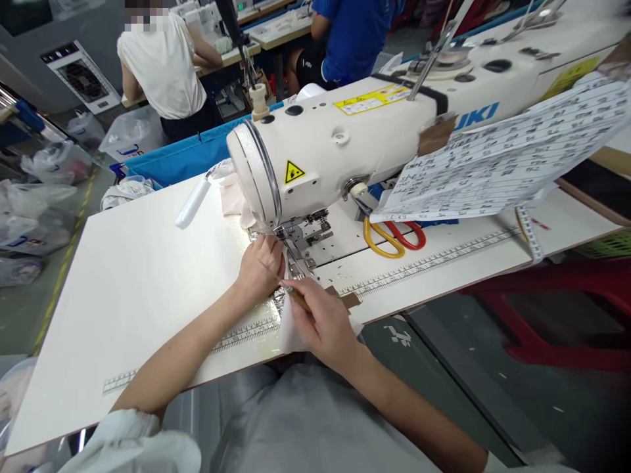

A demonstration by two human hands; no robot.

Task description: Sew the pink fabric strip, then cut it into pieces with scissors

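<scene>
A white sewing machine [345,131] stands on the white table [138,276]. My left hand [260,268] lies closed on a strip of silvery-white fabric [286,315] just in front of the presser foot [294,235]. My right hand [323,322] sits closer to me at the table's front edge, pinching a thin brown-handled tool [297,295] whose tip points toward the left hand's fingers. The fabric runs from under the foot down over the table's edge between both hands.
Scissors with yellow and red handles [394,238] lie right of the needle, under a printed sheet [503,157] taped to the machine. A measuring tape [434,263] runs along the table. Two people sit at benches behind. Plastic bags [34,203] crowd the floor at left.
</scene>
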